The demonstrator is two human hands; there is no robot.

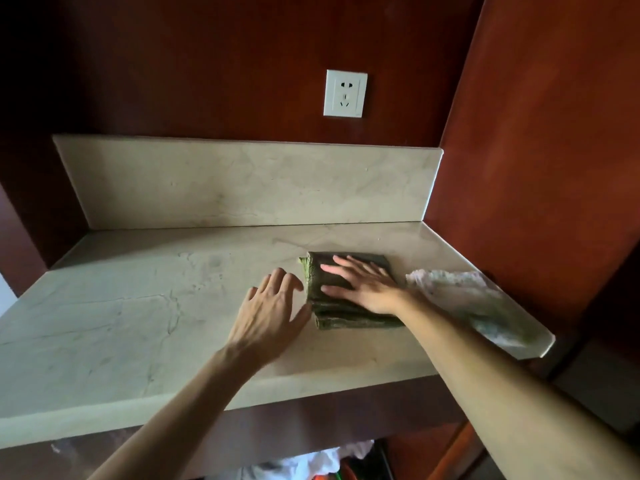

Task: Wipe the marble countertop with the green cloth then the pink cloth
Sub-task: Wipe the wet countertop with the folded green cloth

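The right hand (363, 284) lies flat, fingers straight, its grip released, pinning the folded green cloth (332, 311) to the marble bench (138, 306) for wiping, while the left hand (272, 306), also released, steadies just left of it.

Two bare forearms extend over a marble countertop (138, 323), no sleeves visible up to the frame's lower edge. The left hand (268, 306), nearer the countertop's middle, and the right hand (363, 285), nearer its right end, carry no rings, watch, bracelet or gloves. Fingers are slender, with short, unpainted nails. Tendons ridge the back of the left hand.
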